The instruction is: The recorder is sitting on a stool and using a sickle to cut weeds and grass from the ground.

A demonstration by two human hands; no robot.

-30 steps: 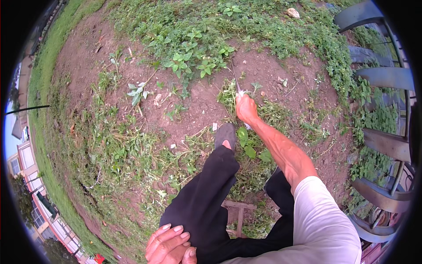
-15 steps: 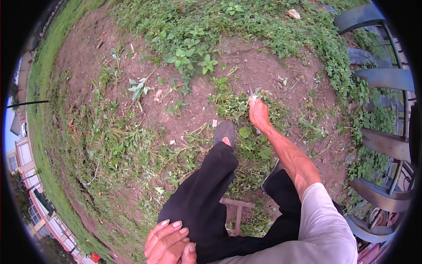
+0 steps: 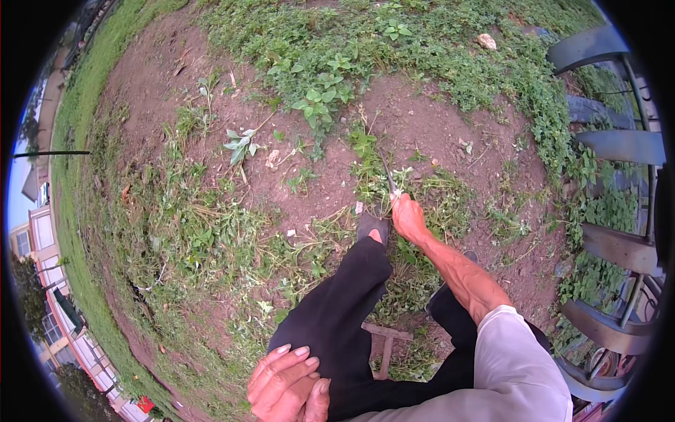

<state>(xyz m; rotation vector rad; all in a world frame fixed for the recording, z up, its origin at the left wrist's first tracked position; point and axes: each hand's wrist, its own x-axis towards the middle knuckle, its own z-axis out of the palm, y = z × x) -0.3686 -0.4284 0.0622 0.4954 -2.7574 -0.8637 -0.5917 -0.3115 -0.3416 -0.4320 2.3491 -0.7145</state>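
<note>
My right hand (image 3: 408, 216) is closed around the near end of a long, thin, dark metal tool (image 3: 388, 171), too narrow to name its kind. The tool slants away from me into a small clump of green weeds (image 3: 363, 143). Right beside that hand, toward me, is my left shoe (image 3: 370, 224), with loose cut weeds (image 3: 437, 204) around them. My left hand (image 3: 288, 383) lies over my left thigh in black trousers (image 3: 327, 309). Its fingers are together and slightly bent, with nothing visible in them.
Dense low weeds (image 3: 450, 63) grow beyond the bare soil (image 3: 418, 105). Pulled plants (image 3: 204, 232) lie scattered to the left. Curved metal bars (image 3: 622, 146) line the right side. A wooden T-shaped piece (image 3: 387, 330) lies between my legs. A pale stone (image 3: 486, 41) sits at the far right.
My right hand has drawn the tool toward me, nearer my left shoe, and less of its length shows. The whole view has shifted slightly. My left hand stays on my thigh.
</note>
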